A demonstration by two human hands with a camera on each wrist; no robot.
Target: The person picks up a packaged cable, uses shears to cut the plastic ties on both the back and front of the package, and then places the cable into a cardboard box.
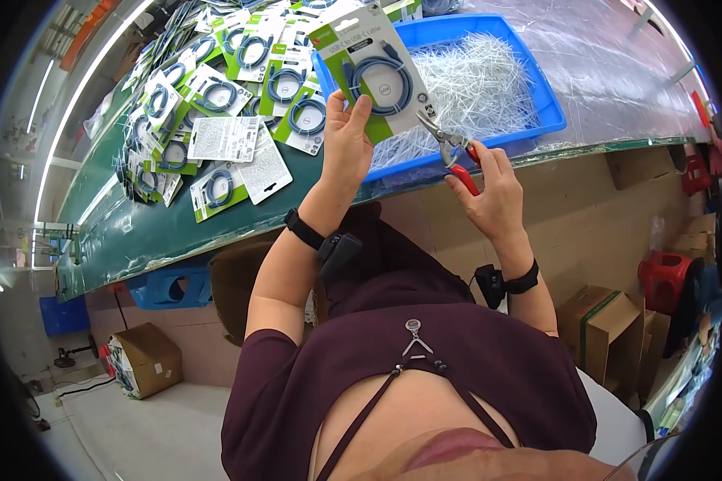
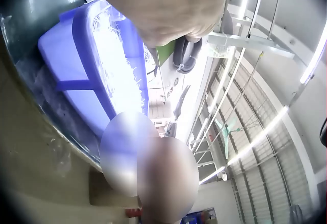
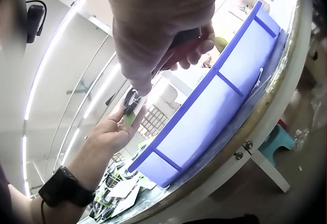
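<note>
My left hand [image 1: 347, 144] pinches a carded USB-C cable pack [image 1: 383, 84] between thumb and fingers and holds it up, printed front toward the head camera. The pack carries a coiled blue-grey cable on a white and green card. In my right hand [image 1: 496, 192] are red-handled pruning shears [image 1: 449, 144], fingers and thumb around the handles. Their blade tips are right at the card's lower right edge. Both hands are by the near side of a blue tray [image 1: 549, 112]. In the right wrist view, the pack [image 3: 131, 112] shows partly behind the right hand [image 3: 158, 30].
Thin clear-white strips [image 1: 481, 80] fill the tray. Left of it, many carded cables [image 1: 217, 94] lie heaped on the green table [image 1: 128, 232], some with their backs up. Cardboard boxes [image 1: 606, 329] and a red stool [image 1: 664, 280] stand on the floor at right.
</note>
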